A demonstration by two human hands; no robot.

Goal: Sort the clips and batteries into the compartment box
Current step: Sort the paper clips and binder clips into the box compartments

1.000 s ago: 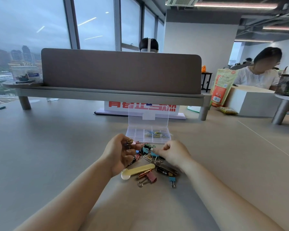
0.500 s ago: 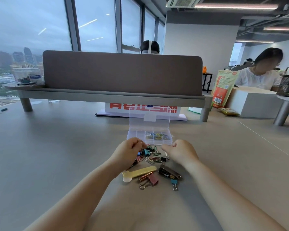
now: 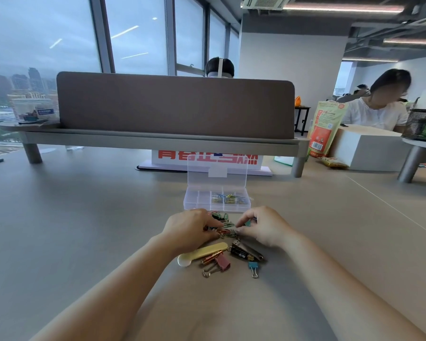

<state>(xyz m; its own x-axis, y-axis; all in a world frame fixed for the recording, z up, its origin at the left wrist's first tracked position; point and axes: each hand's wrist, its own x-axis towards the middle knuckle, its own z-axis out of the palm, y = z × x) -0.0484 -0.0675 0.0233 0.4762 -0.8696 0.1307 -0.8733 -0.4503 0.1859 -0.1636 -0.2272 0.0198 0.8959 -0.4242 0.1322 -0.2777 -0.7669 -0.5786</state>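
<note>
The right hand has thumb and forefinger closed on the near end of a small tangle of paper clips. The left hand lies knuckles-up with curled fingers on the tangle's other side, and I cannot tell whether it holds a clip. The tangle lies on the table between the two hands, just in front of the compartment box.

The clips look like thin, light, springy wire, likely to hook into one another, so a pinch on one loop may lift several. It seems best to take a single clip by its outer bend and shake it free.

More sorted clips already fill the box's rear right cells, and its clear lid stands open behind.

Nearer the body lie a black battery and a copper-coloured battery. Both are probably heavier, smooth and apt to roll, so they are best gripped round the middle.

Beside them are a pink binder clip, a blue binder clip and a pale yellow spoon. The binder clips are stiff and can be taken by the body or the wire handles.
</note>
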